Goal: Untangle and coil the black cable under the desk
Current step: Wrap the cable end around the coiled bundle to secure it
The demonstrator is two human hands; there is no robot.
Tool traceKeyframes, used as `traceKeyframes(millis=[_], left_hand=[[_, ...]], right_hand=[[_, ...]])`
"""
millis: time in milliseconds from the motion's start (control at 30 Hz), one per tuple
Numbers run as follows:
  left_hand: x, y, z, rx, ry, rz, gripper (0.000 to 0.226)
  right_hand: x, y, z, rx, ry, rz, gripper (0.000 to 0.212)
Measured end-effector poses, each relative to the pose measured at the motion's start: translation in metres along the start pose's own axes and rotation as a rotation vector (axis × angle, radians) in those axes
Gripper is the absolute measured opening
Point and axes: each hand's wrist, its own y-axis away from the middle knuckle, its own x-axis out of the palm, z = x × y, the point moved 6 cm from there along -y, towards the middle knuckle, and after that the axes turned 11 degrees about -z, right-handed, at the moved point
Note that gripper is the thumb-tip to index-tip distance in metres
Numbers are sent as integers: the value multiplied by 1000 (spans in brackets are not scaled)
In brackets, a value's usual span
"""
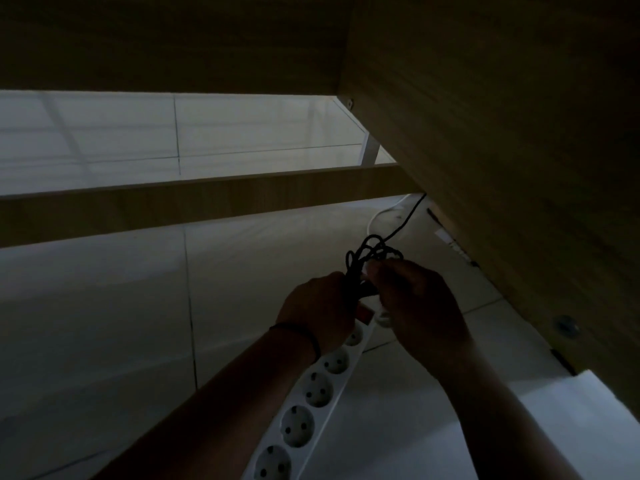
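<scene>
My left hand (pixel 320 303), just below the middle of the frame, is curled around a bunch of loops of the black cable (pixel 372 252), and a thin dark band (pixel 304 336) sits on that wrist. My right hand (pixel 420 306) is close beside it on the right, its fingers bent in toward the same bundle at their tips; it is too dark to tell exactly how they pinch it. The tangled loops stick up above both hands, and one strand of the cable runs from them toward the upper right, reaching the foot of the wooden side panel (pixel 519 150) of the desk. A white cord (pixel 379 216) curves on the floor beside that strand. Under my hands a white power strip (pixel 311 407) lies on the pale tiled floor (pixel 104 323), slanting from the lower middle of the frame up to my hands, its round sockets facing up. A wooden crossbar (pixel 173 206) spans the frame from the left edge to the side panel, above my hands.
</scene>
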Motion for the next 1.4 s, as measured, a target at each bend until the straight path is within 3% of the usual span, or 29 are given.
traceKeyframes(millis=[167,233,333,467,533,600,800,1000,1167,1267,1400], left_hand=[[-12,11,-15,43,-1,-34,31],[-14,13,-18,99,-53,-36,30],[-13,13,-21,157,-85,-101,38],[-15,14,-16,46,127,-246,38],[-16,16,-12,-31,275,-247,49],[-16,16,-15,3,289,-246,58],[-14,10,-18,98,101,-270,16],[-25,8,-15,86,142,-338,15],[-18,7,-15,24,189,-185,17],[-21,5,-17,21,203,-132,15],[-24,-1,-1,-235,508,24,25]], right_hand=[[16,3,-12,71,-44,83,22],[16,2,-15,83,-91,47,28],[12,1,-18,64,-79,-17,21],[10,2,-16,-24,58,-103,19],[8,3,-16,-24,80,-138,20],[8,3,-16,-49,101,-131,20],[14,8,-6,-156,257,-74,21],[13,10,4,-197,294,-31,17],[10,9,3,-201,314,-60,26],[4,9,7,-210,306,-88,11],[-5,6,6,-166,364,-120,12]])
